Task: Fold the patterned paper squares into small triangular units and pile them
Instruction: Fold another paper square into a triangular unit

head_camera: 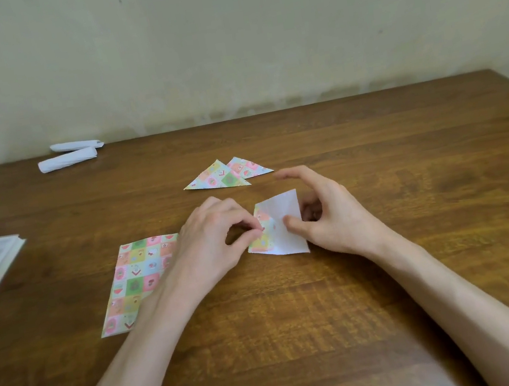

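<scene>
1. Currently left hand (216,233) pinches the patterned flap of the half-folded paper square (281,222), white side up.
2. Right hand (328,217) grips its right edge, thumb on top, fingers curled behind.
3. Square lies mid-table (410,166).
4. Two folded triangles (226,174) overlap just beyond.
5. Patterned sheets (136,280) lie left, partly under the forearm.
6. White paper rolls (68,156) lie far left.

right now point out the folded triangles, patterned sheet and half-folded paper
folded triangles (217,179), head view, front one's middle
patterned sheet (135,276), head view, middle
half-folded paper (282,205), head view, white side
</scene>
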Demonstrator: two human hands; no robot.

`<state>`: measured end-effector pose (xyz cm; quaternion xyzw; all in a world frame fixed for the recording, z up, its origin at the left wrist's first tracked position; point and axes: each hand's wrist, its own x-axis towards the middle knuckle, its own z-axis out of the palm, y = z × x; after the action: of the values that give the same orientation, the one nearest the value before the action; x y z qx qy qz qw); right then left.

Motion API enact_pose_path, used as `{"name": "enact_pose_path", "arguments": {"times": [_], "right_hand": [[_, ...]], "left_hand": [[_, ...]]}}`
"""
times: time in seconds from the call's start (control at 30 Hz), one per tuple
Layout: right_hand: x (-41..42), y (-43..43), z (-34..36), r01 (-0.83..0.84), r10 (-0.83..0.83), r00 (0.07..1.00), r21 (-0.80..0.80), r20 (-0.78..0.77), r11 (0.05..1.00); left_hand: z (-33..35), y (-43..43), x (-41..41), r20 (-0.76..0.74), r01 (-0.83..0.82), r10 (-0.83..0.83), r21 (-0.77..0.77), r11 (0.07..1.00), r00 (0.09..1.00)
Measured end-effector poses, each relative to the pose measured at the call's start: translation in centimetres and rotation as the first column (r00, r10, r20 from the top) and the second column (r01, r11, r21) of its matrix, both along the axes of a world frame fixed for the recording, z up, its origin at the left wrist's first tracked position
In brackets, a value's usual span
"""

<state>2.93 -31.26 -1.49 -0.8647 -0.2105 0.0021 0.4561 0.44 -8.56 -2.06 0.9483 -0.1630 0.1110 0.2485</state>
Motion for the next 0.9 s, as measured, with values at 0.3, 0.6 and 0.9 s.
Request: {"name": "enact_pose_path", "arguments": {"times": [0.3, 0.6, 0.9], "right_hand": [[-0.3, -0.2, 0.7, -0.225, 0.235, 0.967, 0.100, -0.098, 0.969], [0.7, -1.9, -0.1, -0.147, 0.212, 0.955, -0.288, 0.208, 0.946], [0.2, -2.3, 0.6, -0.264, 0.291, 0.953, -0.244, 0.080, 0.933]], "left_hand": [[-0.4, 0.8, 0.2, 0.017, 0.156, -0.158, 0.085, 0.984, 0.987], [-0.4, 0.9, 0.4, -0.054, 0.152, -0.153, -0.020, 0.988, 0.987], [0.3, 0.8, -0.5, -0.082, 0.181, -0.187, -0.067, 0.981, 0.979]]}}
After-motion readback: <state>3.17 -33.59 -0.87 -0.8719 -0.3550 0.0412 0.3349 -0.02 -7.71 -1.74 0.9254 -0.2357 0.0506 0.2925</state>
